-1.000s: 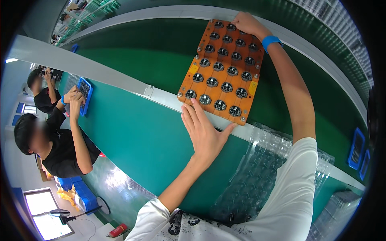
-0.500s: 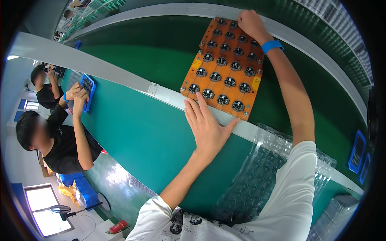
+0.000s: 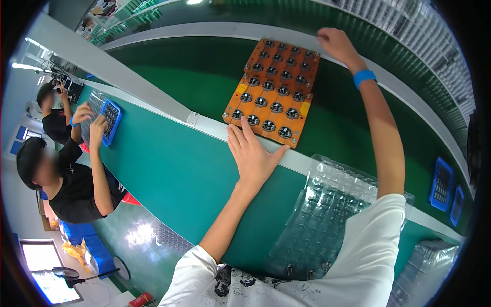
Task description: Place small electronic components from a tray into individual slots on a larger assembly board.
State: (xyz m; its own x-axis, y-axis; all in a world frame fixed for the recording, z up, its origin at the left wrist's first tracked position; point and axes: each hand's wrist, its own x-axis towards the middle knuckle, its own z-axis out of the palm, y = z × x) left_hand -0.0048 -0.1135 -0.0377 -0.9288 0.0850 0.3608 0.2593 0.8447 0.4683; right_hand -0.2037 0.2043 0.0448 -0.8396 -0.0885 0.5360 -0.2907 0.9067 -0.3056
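Observation:
An orange tray-like board (image 3: pixel 265 113) bears rows of round black parts (image 3: pixel 267 125) with metallic bits on them, and has yellow patches at its sides. It lies on the dark green surface beyond the pale rail. My left hand (image 3: pixel 254 158) is open, fingers spread, its fingertips and thumb at the board's near edge. Off the board's far right corner, my right hand (image 3: pixel 338 47), with a blue wristband, hovers apart from it. Its fingers are curled together; whatever they may hold is hidden.
Clear plastic blister trays (image 3: pixel 317 220) lie on the near green table by my right arm, with more stacked trays (image 3: pixel 427 266) at lower right. Blue trays (image 3: pixel 441 184) stand far right. At left, a co-worker (image 3: pixel 71 179) handles parts above a blue tray (image 3: pixel 111 123).
My right hand has drawn away from the board's far right corner, to the right, uncovering the parts there. My left hand stays at the near edge. The whole view has shifted slightly.

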